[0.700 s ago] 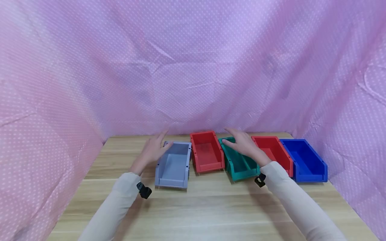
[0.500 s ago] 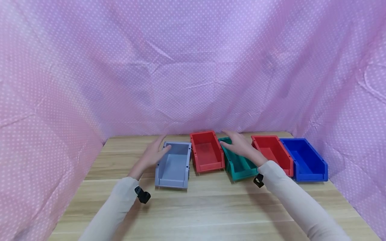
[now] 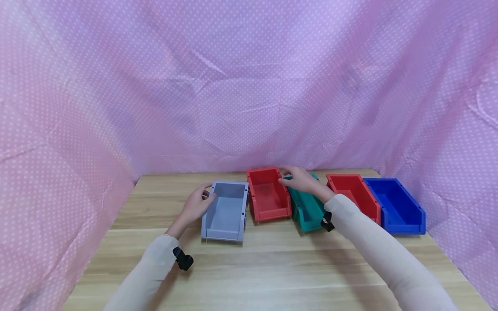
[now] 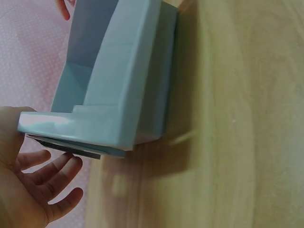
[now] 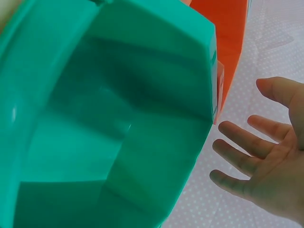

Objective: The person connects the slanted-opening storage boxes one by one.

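My left hand (image 3: 196, 203) is at the back left corner of a grey plastic storage bin (image 3: 223, 216). In the left wrist view its thumb goes behind the rim of the grey bin (image 4: 118, 90), while the other fingers spread loosely beside the outer wall. My right hand (image 3: 301, 179) reaches over the back of a green storage bin (image 3: 305, 207), its fingers loosely bent near the right back corner of a red bin (image 3: 268, 198). In the right wrist view the right hand (image 5: 270, 152) holds nothing, with thumb and fingers apart beyond the green bin's edge.
To the right stand a second red bin (image 3: 350, 190) and a blue bin (image 3: 394, 207), side by side. All the bins rest in a row near the back of the wooden table (image 3: 256, 276). A pink dotted cloth (image 3: 249, 86) hangs behind and on both sides.
My right hand has moved left, from over the green bin toward the red bin's corner. My left hand has come lower against the grey bin's corner. The bins stay in place.
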Demonstrator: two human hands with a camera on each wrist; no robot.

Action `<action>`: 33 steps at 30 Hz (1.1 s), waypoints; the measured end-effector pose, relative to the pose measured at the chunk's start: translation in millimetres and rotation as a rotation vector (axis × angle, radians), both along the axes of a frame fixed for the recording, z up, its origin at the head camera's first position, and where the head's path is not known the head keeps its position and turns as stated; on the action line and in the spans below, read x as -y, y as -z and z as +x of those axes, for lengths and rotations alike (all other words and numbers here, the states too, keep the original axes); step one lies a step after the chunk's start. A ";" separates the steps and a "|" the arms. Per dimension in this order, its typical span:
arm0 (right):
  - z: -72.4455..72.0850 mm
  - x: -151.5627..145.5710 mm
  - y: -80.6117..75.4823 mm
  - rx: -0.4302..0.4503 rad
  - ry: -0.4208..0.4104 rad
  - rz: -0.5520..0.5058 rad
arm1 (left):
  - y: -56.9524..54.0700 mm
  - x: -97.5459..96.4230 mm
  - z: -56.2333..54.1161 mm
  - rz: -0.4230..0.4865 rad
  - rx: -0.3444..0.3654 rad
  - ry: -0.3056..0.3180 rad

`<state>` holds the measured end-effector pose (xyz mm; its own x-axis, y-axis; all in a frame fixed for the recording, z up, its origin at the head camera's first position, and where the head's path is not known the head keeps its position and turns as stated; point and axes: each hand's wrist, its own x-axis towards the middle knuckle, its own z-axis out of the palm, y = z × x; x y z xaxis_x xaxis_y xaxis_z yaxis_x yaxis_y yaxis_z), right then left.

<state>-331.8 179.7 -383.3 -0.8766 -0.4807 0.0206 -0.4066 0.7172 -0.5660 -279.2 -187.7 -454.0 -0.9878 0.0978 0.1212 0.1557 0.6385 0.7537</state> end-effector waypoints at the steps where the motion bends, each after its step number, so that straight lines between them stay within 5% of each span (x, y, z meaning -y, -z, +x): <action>1: -1.8 1.0 0.2 0.007 -0.001 0.003 | 0.6 0.0 0.2 0.004 -0.001 -0.010; 16: -20.8 17.1 8.4 0.078 0.038 0.134 | 3.0 6.7 2.4 0.053 -0.032 -0.109; 33: -15.4 32.6 5.8 0.089 0.027 -0.058 | 2.0 16.2 3.4 0.026 -0.109 -0.195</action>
